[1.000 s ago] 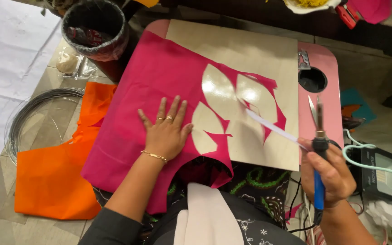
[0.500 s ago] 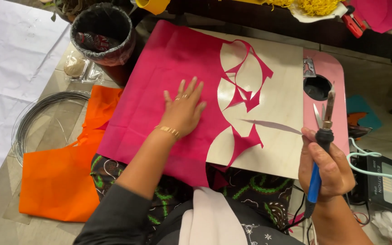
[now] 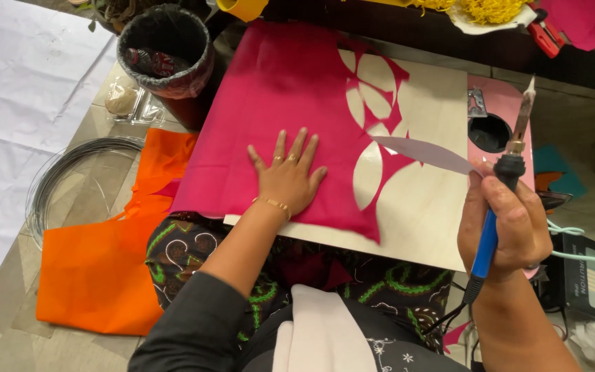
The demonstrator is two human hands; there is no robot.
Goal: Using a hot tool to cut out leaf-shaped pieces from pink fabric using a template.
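A magenta cloth (image 3: 277, 89) with several leaf-shaped holes cut out lies over a pale wooden board (image 3: 428, 200) on my lap. My left hand (image 3: 287, 176) rests flat on the cloth with fingers spread, wearing rings and a bracelet. My right hand (image 3: 507, 224) is raised at the board's right edge, gripping a blue-handled soldering iron (image 3: 507, 169) with its tip pointing up. The same hand pinches a white leaf-shaped paper template (image 3: 425, 153) that sticks out to the left over the board.
A black lined bin (image 3: 166, 52) stands at the upper left. Orange cloth (image 3: 105, 262) and a wire coil (image 3: 70, 172) lie on the floor at left beside white paper (image 3: 8, 89). A pink clipboard (image 3: 504, 110) sits under the board's right side; a black device (image 3: 590, 279) with cables is at right.
The magenta cloth has slid and turned to the left under my left hand, carrying the cut-outs toward the board's upper middle. My right hand stays raised with the iron and template.
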